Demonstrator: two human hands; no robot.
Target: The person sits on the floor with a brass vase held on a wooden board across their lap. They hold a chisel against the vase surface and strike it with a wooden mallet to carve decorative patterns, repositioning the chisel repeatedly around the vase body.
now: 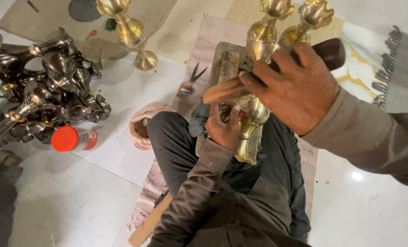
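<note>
A: Brass vase [252, 130] lies tilted across the person's lap, base twd the body, mouth away, over a dark cloth [199, 123].
B: Hands?
A: Left hand [222, 128] wraps the vase's stem, fingers curled tight round it. Right hand [293, 87] clamps a wooden-handled tool [240, 87], fingers pressed together over the grip, dark end sticking out past the knuckles; pale end sits against the vase's upper part.
B: Around it?
A: Two more brass vases [295, 23] upright just beyond, a wooden block [227, 61] beside them w/ small pliers [197, 73] nr. Another brass vase [131, 32] further left. Pink bag [142, 126] by the knee, red-capped can [74, 138] on the floor, pile of dark unpolished metal pieces [44, 91] at far left.
</note>
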